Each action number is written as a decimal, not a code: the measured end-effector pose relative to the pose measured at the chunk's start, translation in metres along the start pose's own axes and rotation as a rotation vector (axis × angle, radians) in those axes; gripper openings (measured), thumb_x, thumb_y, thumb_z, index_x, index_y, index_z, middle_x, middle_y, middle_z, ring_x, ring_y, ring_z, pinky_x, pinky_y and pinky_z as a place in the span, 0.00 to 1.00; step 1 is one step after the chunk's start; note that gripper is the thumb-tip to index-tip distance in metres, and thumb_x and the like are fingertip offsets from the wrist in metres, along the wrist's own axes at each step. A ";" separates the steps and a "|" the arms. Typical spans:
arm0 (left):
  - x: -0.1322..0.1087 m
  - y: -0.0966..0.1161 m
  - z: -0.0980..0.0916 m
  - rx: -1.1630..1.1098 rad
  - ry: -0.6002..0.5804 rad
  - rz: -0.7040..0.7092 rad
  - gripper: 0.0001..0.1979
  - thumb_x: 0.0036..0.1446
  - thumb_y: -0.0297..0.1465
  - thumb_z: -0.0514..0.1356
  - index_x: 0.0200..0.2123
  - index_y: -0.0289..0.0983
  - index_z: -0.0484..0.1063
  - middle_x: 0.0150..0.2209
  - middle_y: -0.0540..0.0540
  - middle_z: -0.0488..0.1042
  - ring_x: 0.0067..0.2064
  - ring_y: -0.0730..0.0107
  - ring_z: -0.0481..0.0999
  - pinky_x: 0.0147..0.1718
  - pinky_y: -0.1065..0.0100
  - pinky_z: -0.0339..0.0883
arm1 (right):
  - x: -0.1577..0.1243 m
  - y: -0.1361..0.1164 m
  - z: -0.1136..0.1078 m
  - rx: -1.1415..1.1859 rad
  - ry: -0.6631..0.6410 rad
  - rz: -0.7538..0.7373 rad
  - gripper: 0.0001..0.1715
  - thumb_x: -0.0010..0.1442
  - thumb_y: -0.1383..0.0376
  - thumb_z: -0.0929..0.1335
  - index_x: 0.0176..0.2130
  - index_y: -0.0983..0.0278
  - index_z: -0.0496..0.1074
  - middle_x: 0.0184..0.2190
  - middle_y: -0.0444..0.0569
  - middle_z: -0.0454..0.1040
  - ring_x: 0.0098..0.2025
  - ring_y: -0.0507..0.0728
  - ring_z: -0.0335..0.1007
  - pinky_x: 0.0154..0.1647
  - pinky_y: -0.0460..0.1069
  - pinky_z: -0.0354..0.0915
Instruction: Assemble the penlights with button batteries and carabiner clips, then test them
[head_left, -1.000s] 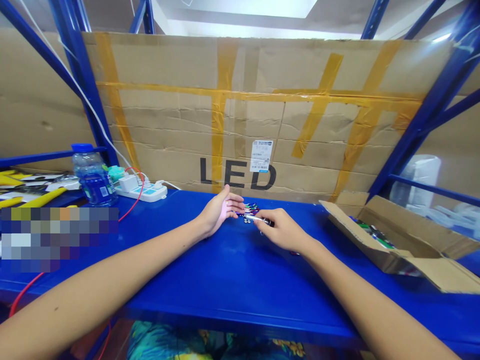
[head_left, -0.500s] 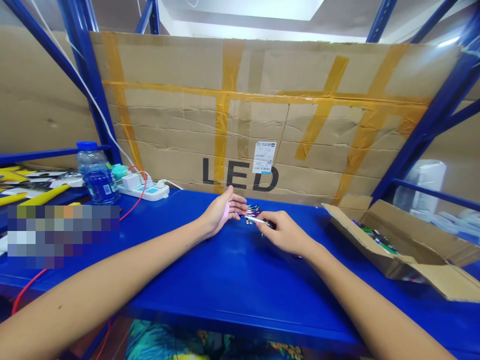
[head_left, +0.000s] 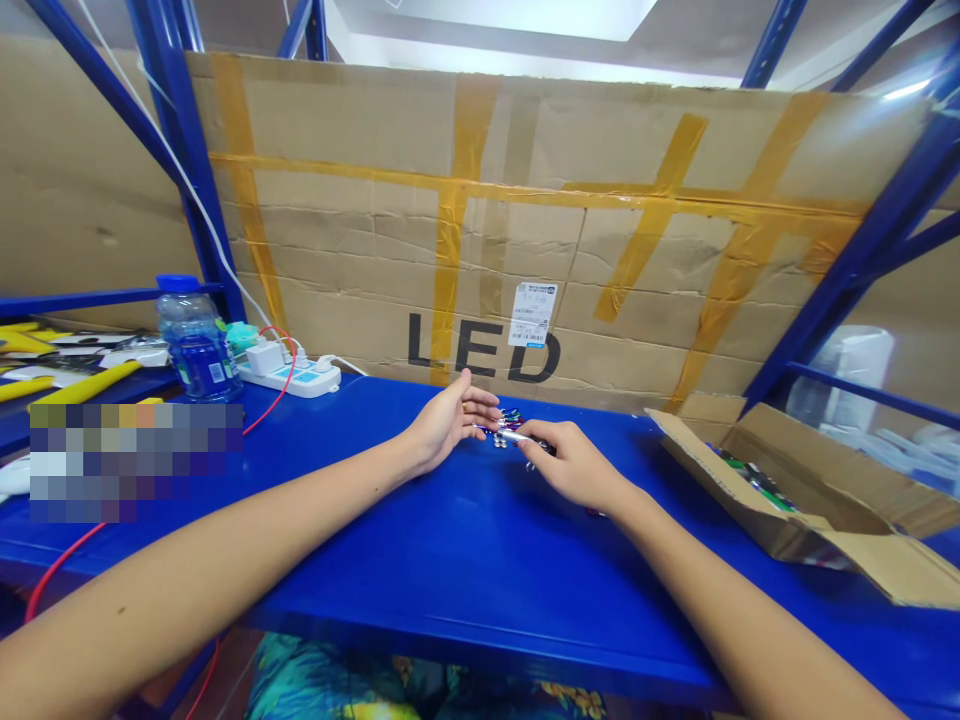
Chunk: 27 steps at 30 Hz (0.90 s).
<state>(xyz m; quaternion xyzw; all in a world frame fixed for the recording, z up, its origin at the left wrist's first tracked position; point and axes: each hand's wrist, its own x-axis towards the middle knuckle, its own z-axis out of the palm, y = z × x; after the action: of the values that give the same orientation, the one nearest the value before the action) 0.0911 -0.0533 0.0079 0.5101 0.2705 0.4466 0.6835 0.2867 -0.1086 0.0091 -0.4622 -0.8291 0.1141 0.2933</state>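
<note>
A small pile of shiny, coloured pen-like items (head_left: 511, 415) lies on the blue table (head_left: 450, 540) near the cardboard wall. My left hand (head_left: 450, 418) stands on its edge just left of the pile, palm turned toward it, fingers stretched out. On the right, my right hand (head_left: 566, 460) pinches a silvery pen-like item (head_left: 513, 435) that points left toward my left fingers. Small silvery ends show below the pile. The fingers of my right hand partly hide the item and whatever lies behind them.
An open cardboard box (head_left: 780, 540) with pens inside stands at the right. At the back left are a blue-capped bottle (head_left: 199, 350) and a white power strip (head_left: 304, 378) with a red cable. Yellow-handled tools (head_left: 86, 385) lie far left.
The silvery item and my right fingertips have shifted slightly to the right in the view. My left hand keeps nearly the same pose beside the pile.
</note>
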 end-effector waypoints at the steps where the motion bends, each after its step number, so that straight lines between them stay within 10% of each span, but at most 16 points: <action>1: 0.000 0.000 0.000 -0.003 0.001 -0.003 0.30 0.67 0.48 0.44 0.35 0.29 0.74 0.32 0.38 0.76 0.34 0.64 0.77 0.30 0.69 0.65 | 0.000 0.000 0.000 0.003 0.001 0.007 0.14 0.64 0.63 0.60 0.32 0.64 0.71 0.26 0.45 0.73 0.27 0.52 0.63 0.30 0.48 0.54; 27: 0.002 0.000 0.002 -0.107 -0.013 -0.021 0.33 0.67 0.48 0.44 0.29 0.27 0.76 0.30 0.34 0.76 0.34 0.62 0.77 0.39 0.64 0.71 | -0.001 0.000 -0.001 -0.002 0.099 0.046 0.17 0.62 0.61 0.60 0.24 0.63 0.62 0.20 0.41 0.64 0.23 0.50 0.55 0.26 0.47 0.50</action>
<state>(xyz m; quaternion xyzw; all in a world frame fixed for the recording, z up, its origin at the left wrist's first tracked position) 0.0935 -0.0524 0.0087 0.4728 0.2473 0.4498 0.7162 0.2877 -0.1095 0.0092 -0.4866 -0.8028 0.0969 0.3308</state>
